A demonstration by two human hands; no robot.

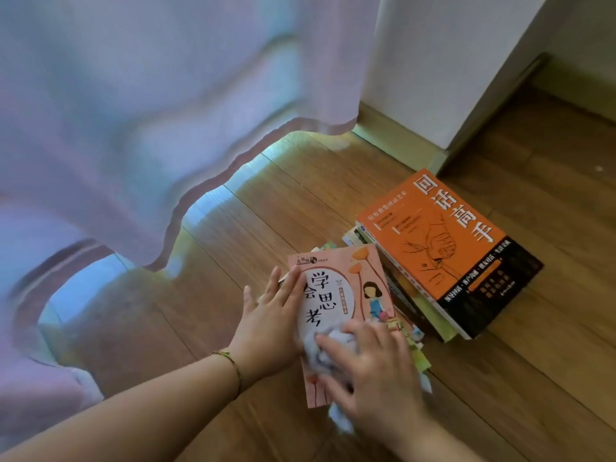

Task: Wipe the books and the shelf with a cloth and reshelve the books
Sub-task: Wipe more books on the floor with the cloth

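A pink book (346,288) with a drawn girl on its cover lies on top of a low pile of thin books on the wooden floor. My left hand (270,321) lies flat on the book's left edge, fingers spread. My right hand (376,365) presses a crumpled white cloth (320,355) onto the lower part of the pink cover. To the right stands a second stack topped by an orange book (443,248) with a fist drawing. No shelf is in view.
A pale pink curtain (150,128) hangs over the left and back, its hem just above the wooden floor (233,228). A white wall corner (450,78) with a skirting board rises behind the orange book's stack.
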